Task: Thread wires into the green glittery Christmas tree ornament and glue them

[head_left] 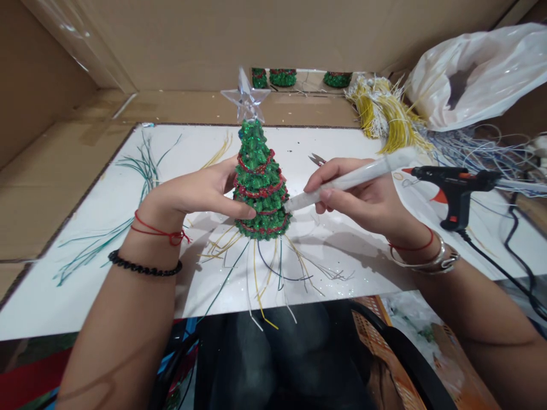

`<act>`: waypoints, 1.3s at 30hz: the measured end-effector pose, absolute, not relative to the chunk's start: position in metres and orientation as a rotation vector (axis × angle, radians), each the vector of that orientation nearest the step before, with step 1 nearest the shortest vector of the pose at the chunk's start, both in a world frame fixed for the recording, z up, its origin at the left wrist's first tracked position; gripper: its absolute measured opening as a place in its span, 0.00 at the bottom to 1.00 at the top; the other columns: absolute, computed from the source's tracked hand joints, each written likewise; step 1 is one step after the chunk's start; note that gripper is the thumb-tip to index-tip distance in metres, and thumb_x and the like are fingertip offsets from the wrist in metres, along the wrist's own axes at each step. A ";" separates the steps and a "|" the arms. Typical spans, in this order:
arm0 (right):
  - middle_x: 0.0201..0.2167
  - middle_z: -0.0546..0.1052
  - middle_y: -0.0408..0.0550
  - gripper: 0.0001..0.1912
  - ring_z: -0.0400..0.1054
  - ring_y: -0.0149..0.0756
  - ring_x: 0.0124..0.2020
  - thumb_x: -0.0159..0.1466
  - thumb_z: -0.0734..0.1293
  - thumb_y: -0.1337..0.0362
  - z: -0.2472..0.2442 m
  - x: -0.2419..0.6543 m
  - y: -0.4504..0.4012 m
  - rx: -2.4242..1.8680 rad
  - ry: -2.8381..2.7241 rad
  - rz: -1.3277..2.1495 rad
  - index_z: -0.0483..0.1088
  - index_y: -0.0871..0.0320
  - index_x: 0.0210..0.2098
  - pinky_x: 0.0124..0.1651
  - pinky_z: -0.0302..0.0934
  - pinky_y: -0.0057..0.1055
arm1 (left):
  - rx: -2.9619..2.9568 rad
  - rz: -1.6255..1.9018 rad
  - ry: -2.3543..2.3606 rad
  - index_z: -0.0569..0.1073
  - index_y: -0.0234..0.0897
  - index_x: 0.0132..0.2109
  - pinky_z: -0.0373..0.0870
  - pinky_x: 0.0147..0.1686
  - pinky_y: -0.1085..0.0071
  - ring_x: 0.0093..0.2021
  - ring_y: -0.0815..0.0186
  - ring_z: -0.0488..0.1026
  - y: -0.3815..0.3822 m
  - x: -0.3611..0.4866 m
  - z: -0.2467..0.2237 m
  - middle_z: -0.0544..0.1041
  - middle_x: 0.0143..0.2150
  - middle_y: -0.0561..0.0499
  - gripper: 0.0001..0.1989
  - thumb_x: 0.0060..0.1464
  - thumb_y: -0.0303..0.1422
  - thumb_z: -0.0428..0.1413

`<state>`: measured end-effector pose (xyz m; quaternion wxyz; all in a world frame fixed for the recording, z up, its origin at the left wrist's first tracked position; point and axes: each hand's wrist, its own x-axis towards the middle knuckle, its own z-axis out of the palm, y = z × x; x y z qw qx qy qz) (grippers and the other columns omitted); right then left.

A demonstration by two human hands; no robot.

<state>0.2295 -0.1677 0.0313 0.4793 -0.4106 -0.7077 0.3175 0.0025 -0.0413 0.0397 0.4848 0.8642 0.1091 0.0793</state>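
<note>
A small green beaded Christmas tree [256,191] with red garland stands upright on the white board, a clear plastic star [248,102] on its top. My left hand [205,191] grips it from the left, thumb across the front near the base. Between thumb and fingers my right hand [363,196] holds a white pen-like tube [363,175], slanted, its lower tip at the tree's right side. I cannot tell whether the tip touches the beads. From under the tree, yellow, white and green wires [255,267] fan out toward me.
A black glue gun [459,191] with its cord lies at the right. Behind it are yellow wire bundles [380,111] and a white plastic bag [465,80]. Green wires [145,165] lie left. Metal tool tips [317,159] show behind my right hand. Cardboard walls [192,45] enclose the back.
</note>
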 end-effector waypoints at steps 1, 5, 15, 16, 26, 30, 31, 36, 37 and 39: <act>0.27 0.75 0.42 0.05 0.67 0.27 0.25 0.62 0.66 0.67 0.033 0.231 -0.168 -1.011 -1.756 0.747 0.75 0.56 0.36 0.25 0.60 0.26 | 2.102 0.197 0.263 0.70 0.40 0.54 0.68 0.52 0.63 0.53 0.56 0.71 -0.042 0.003 0.040 0.73 0.54 0.46 0.25 0.48 0.35 0.62; 0.27 0.77 0.43 0.08 0.69 0.28 0.26 0.62 0.65 0.67 0.042 0.238 -0.170 -1.041 -1.895 0.667 0.76 0.56 0.39 0.28 0.61 0.27 | 2.101 0.202 0.254 0.69 0.40 0.55 0.68 0.52 0.63 0.53 0.55 0.71 -0.042 0.003 0.041 0.73 0.54 0.45 0.25 0.48 0.35 0.62; 0.36 0.80 0.49 0.10 0.73 0.30 0.36 0.64 0.65 0.70 0.061 0.253 -0.164 -0.911 -2.273 0.730 0.75 0.61 0.43 0.40 0.65 0.27 | 2.138 0.183 0.265 0.67 0.40 0.55 0.67 0.52 0.63 0.53 0.56 0.71 -0.041 0.002 0.041 0.72 0.54 0.46 0.25 0.50 0.35 0.60; 0.34 0.79 0.49 0.09 0.72 0.30 0.35 0.63 0.65 0.71 0.061 0.253 -0.164 -0.905 -2.280 0.723 0.75 0.62 0.42 0.39 0.64 0.27 | 2.133 0.184 0.263 0.67 0.40 0.55 0.67 0.52 0.63 0.53 0.55 0.71 -0.041 0.002 0.040 0.72 0.54 0.46 0.25 0.50 0.35 0.60; 0.31 0.78 0.47 0.09 0.70 0.30 0.32 0.62 0.68 0.63 0.061 0.256 -0.167 -1.093 -2.187 0.591 0.76 0.61 0.38 0.34 0.63 0.26 | 2.093 0.211 0.294 0.70 0.40 0.54 0.67 0.54 0.58 0.53 0.51 0.71 -0.041 0.003 0.040 0.73 0.54 0.45 0.27 0.46 0.33 0.63; 0.27 0.78 0.43 0.12 0.70 0.26 0.26 0.60 0.70 0.61 0.060 0.262 -0.167 -1.190 -2.113 0.639 0.76 0.60 0.41 0.26 0.61 0.21 | 2.099 0.219 0.291 0.71 0.40 0.53 0.68 0.53 0.58 0.52 0.51 0.72 -0.041 0.004 0.039 0.74 0.53 0.46 0.25 0.46 0.34 0.63; 0.25 0.78 0.42 0.12 0.70 0.26 0.25 0.60 0.70 0.62 0.060 0.263 -0.167 -1.189 -2.115 0.667 0.76 0.60 0.42 0.25 0.61 0.21 | 2.099 0.224 0.292 0.71 0.41 0.53 0.68 0.53 0.58 0.52 0.51 0.72 -0.041 0.004 0.039 0.74 0.52 0.46 0.25 0.46 0.35 0.63; 0.24 0.78 0.42 0.09 0.71 0.25 0.24 0.61 0.70 0.65 0.064 0.265 -0.166 -1.062 -2.160 0.790 0.77 0.59 0.41 0.26 0.63 0.21 | 2.073 0.249 0.307 0.70 0.42 0.54 0.69 0.52 0.58 0.52 0.50 0.72 -0.040 0.002 0.037 0.74 0.53 0.47 0.28 0.44 0.35 0.64; 0.26 0.79 0.43 0.07 0.71 0.26 0.26 0.60 0.70 0.66 0.065 0.265 -0.167 -1.025 -2.172 0.792 0.77 0.59 0.39 0.28 0.64 0.21 | 2.067 0.243 0.307 0.70 0.42 0.54 0.69 0.52 0.58 0.52 0.50 0.72 -0.040 0.003 0.037 0.74 0.53 0.47 0.28 0.44 0.35 0.64; 0.29 0.79 0.44 0.04 0.72 0.27 0.29 0.60 0.70 0.66 0.065 0.262 -0.167 -0.977 -2.174 0.791 0.77 0.59 0.35 0.33 0.66 0.22 | 2.060 0.234 0.306 0.71 0.41 0.53 0.68 0.52 0.57 0.52 0.50 0.72 -0.040 0.003 0.037 0.74 0.52 0.47 0.27 0.44 0.34 0.64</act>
